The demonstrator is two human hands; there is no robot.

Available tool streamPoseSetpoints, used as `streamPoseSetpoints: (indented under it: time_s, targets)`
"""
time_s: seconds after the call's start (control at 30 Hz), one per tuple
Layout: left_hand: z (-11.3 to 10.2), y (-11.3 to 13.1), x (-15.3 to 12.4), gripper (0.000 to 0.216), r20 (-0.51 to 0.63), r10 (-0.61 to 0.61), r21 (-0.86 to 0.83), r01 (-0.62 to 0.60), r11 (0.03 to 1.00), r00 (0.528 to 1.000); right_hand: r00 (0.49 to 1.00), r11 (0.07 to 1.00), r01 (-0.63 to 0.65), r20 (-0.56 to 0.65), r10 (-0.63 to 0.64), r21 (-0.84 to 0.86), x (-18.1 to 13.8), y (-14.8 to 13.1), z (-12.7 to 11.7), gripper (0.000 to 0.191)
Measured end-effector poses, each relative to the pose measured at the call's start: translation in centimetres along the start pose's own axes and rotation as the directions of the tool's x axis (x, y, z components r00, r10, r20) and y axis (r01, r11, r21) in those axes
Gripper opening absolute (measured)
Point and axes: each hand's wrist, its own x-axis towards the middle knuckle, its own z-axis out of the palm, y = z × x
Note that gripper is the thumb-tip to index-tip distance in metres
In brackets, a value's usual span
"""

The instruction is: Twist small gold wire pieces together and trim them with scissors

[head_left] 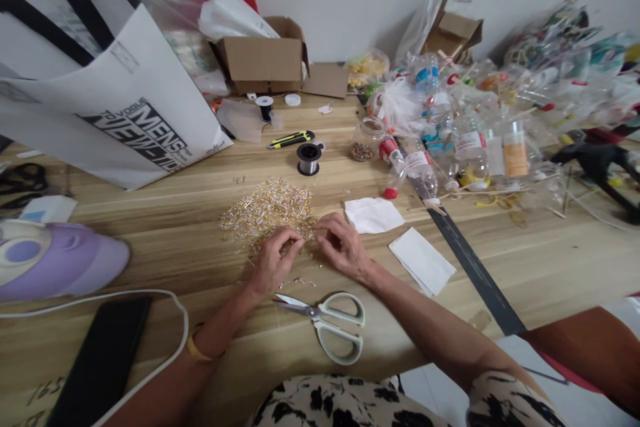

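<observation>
A loose pile of small gold and clear beads (270, 207) lies on the wooden table. At its near edge is my left hand (277, 259), thumb and forefinger pinched together; whatever sits between them is too small to make out. Facing it from the right, my right hand (344, 247) has its fingers curled and closed, with the fingertips close to the left hand's. What it holds, if anything, cannot be seen. Below the hands, scissors with pale handles (340, 327) lie with their blades slightly apart. A few stray beads (300, 281) rest between scissors and hands.
Behind the pile are a spool of thin wire (309, 159), a yellow-black utility knife (291, 139) and a jar of beads (367, 140). White paper sheets (423, 260) lie right. Plastic bottles (470, 147) crowd the far right. A paper bag (150, 113) and dark phone (100, 360) occupy the left.
</observation>
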Motion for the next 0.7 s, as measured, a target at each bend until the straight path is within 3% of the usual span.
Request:
streamPoseSetpoints:
  time_s: [0.3,0.7]
  targets:
    - [-0.06,0.51,-0.21,0.018,0.027,0.039,0.026,-0.040,0.999,0.999,0.984,0.989,0.147,0.107,-0.145,-0.015,-0.45,0.01,0.51,0.014]
    - [-0.02,-0.15,-0.26,0.022,0.041,0.029,-0.032,-0.028,0.999,0.999,0.970,0.998,-0.019,0.242,0.002,0.066,-0.23,0.10,0.39,0.017]
